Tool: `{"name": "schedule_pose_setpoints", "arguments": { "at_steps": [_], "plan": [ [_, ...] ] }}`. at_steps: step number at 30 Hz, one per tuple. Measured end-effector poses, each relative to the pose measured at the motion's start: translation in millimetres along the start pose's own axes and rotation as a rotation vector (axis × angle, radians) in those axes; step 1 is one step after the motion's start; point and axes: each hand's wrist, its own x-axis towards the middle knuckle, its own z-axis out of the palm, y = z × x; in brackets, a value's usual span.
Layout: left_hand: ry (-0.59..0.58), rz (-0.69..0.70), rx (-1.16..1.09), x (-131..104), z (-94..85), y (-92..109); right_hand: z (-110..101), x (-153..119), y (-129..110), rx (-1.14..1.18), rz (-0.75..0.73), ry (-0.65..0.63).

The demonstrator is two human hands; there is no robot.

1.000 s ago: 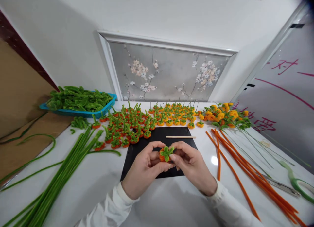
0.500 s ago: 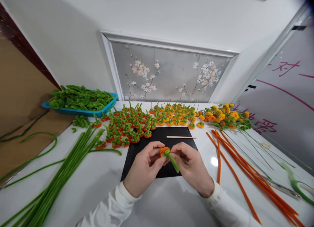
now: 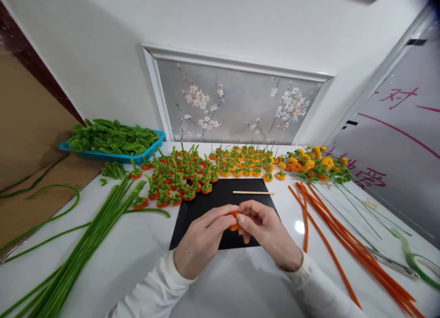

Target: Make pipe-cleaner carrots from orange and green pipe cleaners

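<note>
Your left hand (image 3: 202,238), right hand (image 3: 270,231) curled closed, both pinching flower (image 3: 233,222) between fingertips. Many orange heads (image 3: 163,200) seemingly shaped; orange stems (image 3: 330,215), green stems (image 3: 91,235) apparently left unused.

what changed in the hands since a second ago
The orange flower piece has been turned between the left hand and right hand: its green part, facing the camera at first, then pointing down-right, is now hidden. It remains held. The pale stick and black mat stayed put.
</note>
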Motion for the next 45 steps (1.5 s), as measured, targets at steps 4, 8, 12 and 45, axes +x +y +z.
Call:
{"name": "schedule_pose_setpoints", "arguments": {
  "at_steps": [4, 8, 12, 45],
  "plan": [
    [0.068, -0.158, -0.096, 3.2, 1.5, 1.0, -0.5, -0.7, -0.1, -0.038, -0.047, 0.060],
    [0.217, -0.470, -0.384, 10.6, -1.0, 5.9, -0.8, -1.7, 3.5, -0.121, -0.138, 0.199],
    [0.131, -0.542, -0.573, 11.8, 1.9, 12.0, 3.2, -1.7, 9.1, -0.145, -0.179, 0.195],
    [0.061, -0.598, -0.532, 9.2, 8.1, -6.8, -2.3, 3.0, 11.7, -0.688, -0.276, 0.097]
  ]
}}
